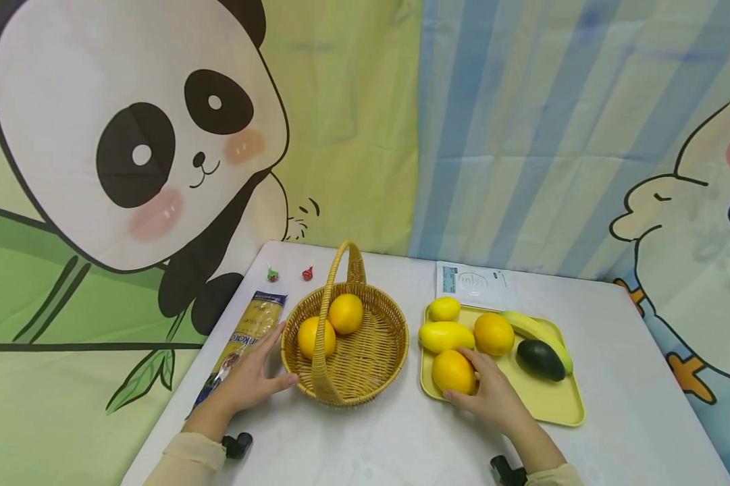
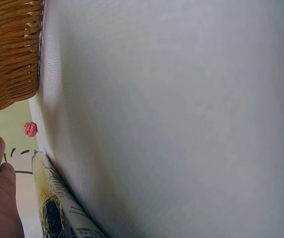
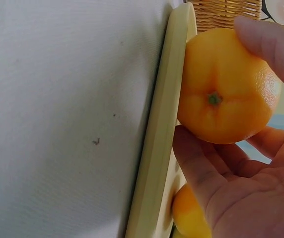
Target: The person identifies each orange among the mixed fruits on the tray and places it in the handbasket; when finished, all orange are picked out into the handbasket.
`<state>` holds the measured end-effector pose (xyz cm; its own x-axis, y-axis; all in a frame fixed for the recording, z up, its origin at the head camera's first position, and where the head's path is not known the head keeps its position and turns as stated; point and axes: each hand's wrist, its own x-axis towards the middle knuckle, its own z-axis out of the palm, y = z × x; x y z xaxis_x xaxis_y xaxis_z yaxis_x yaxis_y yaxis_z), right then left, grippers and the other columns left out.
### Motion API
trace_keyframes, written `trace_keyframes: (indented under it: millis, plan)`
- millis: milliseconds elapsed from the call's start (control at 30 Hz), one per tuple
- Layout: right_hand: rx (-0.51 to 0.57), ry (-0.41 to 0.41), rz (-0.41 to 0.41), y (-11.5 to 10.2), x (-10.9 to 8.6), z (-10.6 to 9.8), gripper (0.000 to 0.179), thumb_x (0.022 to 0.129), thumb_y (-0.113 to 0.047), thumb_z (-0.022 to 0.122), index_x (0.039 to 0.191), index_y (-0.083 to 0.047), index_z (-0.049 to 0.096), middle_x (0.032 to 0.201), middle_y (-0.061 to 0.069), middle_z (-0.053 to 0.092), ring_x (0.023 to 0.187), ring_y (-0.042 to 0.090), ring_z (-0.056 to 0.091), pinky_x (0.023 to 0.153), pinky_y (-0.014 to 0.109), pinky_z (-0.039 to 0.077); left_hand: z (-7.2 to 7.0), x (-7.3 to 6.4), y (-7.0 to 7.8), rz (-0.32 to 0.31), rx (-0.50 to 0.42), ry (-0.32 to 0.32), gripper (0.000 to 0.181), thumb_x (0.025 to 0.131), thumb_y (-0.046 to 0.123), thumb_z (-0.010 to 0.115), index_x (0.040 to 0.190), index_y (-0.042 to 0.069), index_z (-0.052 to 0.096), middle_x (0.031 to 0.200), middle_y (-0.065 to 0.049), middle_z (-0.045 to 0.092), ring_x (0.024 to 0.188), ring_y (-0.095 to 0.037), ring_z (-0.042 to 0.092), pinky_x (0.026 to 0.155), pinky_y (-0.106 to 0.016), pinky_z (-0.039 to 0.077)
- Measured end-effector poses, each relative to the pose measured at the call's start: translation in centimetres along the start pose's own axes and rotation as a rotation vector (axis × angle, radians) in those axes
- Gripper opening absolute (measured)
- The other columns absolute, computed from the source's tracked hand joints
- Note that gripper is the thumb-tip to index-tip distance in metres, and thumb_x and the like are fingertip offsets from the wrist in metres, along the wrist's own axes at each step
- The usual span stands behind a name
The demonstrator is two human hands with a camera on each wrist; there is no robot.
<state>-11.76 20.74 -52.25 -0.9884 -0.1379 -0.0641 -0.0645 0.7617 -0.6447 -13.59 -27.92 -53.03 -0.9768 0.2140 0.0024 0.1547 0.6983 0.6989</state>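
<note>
My right hand [image 1: 492,395] curls its thumb and fingers around an orange [image 1: 452,372] at the near left corner of a yellow tray [image 1: 553,403]. In the right wrist view, the thumb lies on one side of the fruit and the fingers on the other, and the orange sits right at the tray's edge. My left hand [image 1: 252,381] spreads its fingers and thumb at the left side of a round wicker basket [image 1: 361,361] with a tall handle. Two oranges, one nearer [image 1: 306,337] and one farther [image 1: 346,314], lie inside the basket.
On the tray are a lemon [image 1: 444,308], a long yellow fruit [image 1: 446,336], another orange [image 1: 494,333], a banana [image 1: 550,337] and a dark green fruit [image 1: 541,360]. Left lie a pasta packet [image 1: 252,327], a green lollipop [image 1: 272,275] and a red one [image 1: 307,273]. A white packet [image 1: 471,283] lies behind the tray.
</note>
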Motion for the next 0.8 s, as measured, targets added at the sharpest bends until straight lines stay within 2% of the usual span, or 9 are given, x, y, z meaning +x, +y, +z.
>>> trace_keyframes:
  millis: [333,567,800]
  plan:
    - [0.0,-0.02,-0.015,0.2,-0.4,-0.8,0.091,0.078,-0.049,0.09,0.152,-0.016,0.049,0.149,0.016,0.055,0.133,0.034,0.057,0.108,0.057,0.054,0.0,0.1,0.2,-0.012,-0.006,-0.006,0.114,0.08,0.062,0.083,0.168,0.038,0.015,0.175,-0.01,0.023,0.159,-0.046,0.024,0.118,-0.079,0.027]
    - [0.023,-0.071,0.046,0.1,-0.4,-1.9,0.092,0.078,-0.05,0.091,0.153,-0.017,0.049,0.152,0.015,0.053,0.133,0.032,0.055,0.107,0.055,0.056,0.0,0.1,0.1,-0.002,-0.013,0.0,0.114,0.08,0.06,0.084,0.168,0.036,0.016,0.175,-0.011,0.023,0.159,-0.046,0.025,0.118,-0.079,0.028]
    - [0.045,-0.057,0.011,-0.2,-0.2,-2.8,0.091,0.078,-0.046,0.091,0.152,-0.014,0.049,0.15,0.015,0.054,0.131,0.032,0.056,0.105,0.053,0.058,0.1,0.0,0.0,0.014,-0.012,0.011,0.113,0.081,0.057,0.085,0.169,0.033,0.018,0.175,-0.012,0.024,0.159,-0.046,0.026,0.118,-0.078,0.028]
